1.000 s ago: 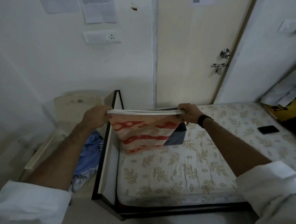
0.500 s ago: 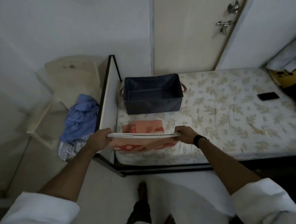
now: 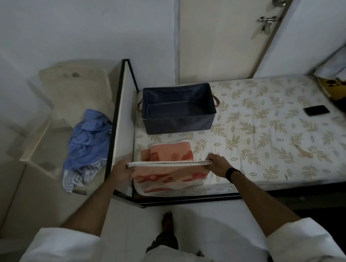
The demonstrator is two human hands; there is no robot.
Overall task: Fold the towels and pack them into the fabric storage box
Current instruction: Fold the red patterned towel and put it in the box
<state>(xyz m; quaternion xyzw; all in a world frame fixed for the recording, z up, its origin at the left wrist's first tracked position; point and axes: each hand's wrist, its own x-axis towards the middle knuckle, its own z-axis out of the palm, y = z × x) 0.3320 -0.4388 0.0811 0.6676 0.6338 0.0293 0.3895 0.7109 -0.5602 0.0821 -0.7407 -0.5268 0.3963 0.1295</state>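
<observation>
I hold a folded orange-and-white patterned towel (image 3: pixel 165 178) stretched by its top edge over the near corner of the bed. My left hand (image 3: pixel 122 171) grips its left end and my right hand (image 3: pixel 216 164) grips its right end. Its lower part drapes onto the mattress. Just behind it, another folded orange towel (image 3: pixel 169 152) lies flat on the mattress. The dark blue fabric storage box (image 3: pixel 178 123) stands open farther back on the bed, with nothing visible inside.
The bed has a leaf-print mattress (image 3: pixel 269 136) and a black frame (image 3: pixel 184 200). A black phone (image 3: pixel 316 110) lies at the far right. A plastic chair (image 3: pixel 54 107) left of the bed holds crumpled blue clothes (image 3: pixel 88 144). A door (image 3: pixel 224 32) is behind.
I have lowered the towel from chest height down to the near edge of the mattress. The view has tilted downward, bringing the box and the other folded towel into sight.
</observation>
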